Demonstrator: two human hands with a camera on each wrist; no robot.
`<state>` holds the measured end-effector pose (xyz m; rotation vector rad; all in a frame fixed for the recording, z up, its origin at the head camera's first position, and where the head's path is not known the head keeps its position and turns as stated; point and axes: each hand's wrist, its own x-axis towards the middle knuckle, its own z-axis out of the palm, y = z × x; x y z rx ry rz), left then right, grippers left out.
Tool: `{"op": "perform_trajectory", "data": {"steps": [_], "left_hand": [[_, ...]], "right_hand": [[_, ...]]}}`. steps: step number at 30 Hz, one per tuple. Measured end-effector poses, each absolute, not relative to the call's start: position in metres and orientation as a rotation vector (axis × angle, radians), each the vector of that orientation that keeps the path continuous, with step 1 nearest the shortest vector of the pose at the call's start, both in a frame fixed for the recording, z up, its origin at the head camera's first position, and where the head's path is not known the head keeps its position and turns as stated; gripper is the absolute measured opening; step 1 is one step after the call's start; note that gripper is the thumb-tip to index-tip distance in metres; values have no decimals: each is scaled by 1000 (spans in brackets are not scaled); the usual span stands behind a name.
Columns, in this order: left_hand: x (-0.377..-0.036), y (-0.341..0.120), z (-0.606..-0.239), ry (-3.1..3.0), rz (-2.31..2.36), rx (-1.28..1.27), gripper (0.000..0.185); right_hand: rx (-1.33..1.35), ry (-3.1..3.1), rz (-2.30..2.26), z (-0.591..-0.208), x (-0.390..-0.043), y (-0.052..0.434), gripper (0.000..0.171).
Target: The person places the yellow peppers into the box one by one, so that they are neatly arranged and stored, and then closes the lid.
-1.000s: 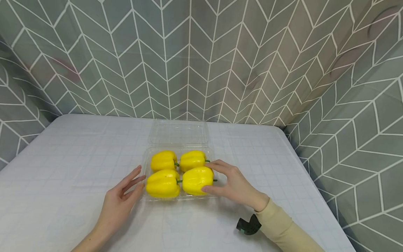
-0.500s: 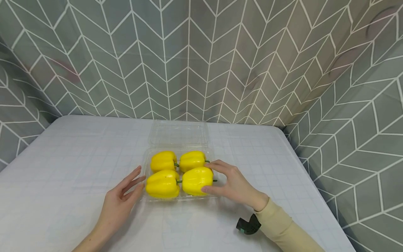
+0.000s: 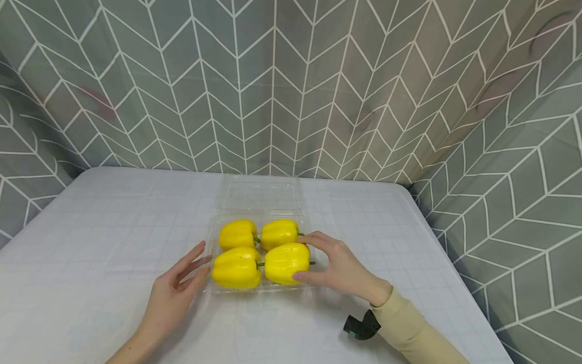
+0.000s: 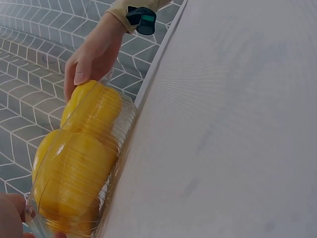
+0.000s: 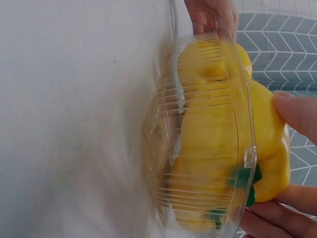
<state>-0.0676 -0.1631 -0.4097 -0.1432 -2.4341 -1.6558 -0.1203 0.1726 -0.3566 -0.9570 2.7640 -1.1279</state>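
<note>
A clear plastic clamshell container (image 3: 212, 237) lies on the table with its lid (image 3: 259, 194) folded open behind it. Several yellow bell peppers fill it in two rows. My right hand (image 3: 301, 257) pinches the front right pepper (image 3: 283, 263) between thumb and fingers; the right wrist view shows that pepper (image 5: 270, 144) against the container's wall (image 5: 163, 148). My left hand (image 3: 200, 260) has straight fingers resting on the container's left side, beside the front left pepper (image 3: 235, 268). In the left wrist view the peppers (image 4: 91, 109) show through the ribbed plastic.
The white gridded table (image 3: 113, 242) reaches back to a grey chevron curtain (image 3: 273, 86) that wraps round on both sides. The table's right edge (image 3: 436, 237) runs close to the curtain. A black device (image 3: 361, 326) sits at my right wrist.
</note>
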Motion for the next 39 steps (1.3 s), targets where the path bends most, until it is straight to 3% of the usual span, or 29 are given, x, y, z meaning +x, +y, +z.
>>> {"op": "perform_trajectory", "data": {"steps": [11, 22, 39], "left_hand": [[-68, -164, -411, -2446, -1650, -152, 52], [-69, -163, -410, -2403, -1682, -157, 50], [-83, -170, -402, -2401, -1751, -83, 41]], "right_hand": [[-989, 2767, -1139, -357, -121, 175, 64], [-996, 2795, -1210, -356, -126, 180, 52], [-763, 2921, -1255, -359, -143, 190, 40]]}}
